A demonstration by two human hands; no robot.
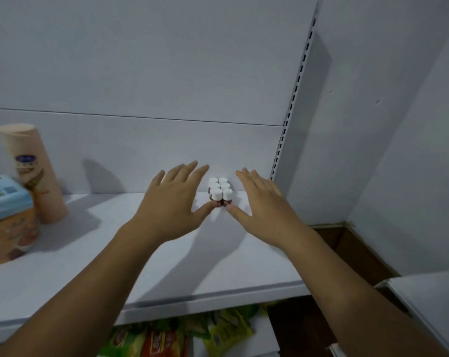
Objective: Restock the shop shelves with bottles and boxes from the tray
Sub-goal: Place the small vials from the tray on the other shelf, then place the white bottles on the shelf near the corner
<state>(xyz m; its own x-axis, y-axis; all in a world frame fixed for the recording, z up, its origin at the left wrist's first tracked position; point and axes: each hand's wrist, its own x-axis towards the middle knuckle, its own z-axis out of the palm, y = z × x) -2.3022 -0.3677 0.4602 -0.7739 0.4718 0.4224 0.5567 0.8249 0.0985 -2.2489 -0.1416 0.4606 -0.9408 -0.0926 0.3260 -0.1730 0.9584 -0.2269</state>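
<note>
A white metal shop shelf (218,266) with a plain white back panel fills the view. Near its back, six small brown bottles with white caps (220,191) stand upright in a tight cluster, two across and three deep. The left hand (170,202) and right hand (265,204) flank the cluster, fingers (189,171) straight and spread, holding nothing. Both thumb tips touch the front pair. A tall beige canister (35,173) and a blue-lidded tub (7,220) sit far left.
</note>
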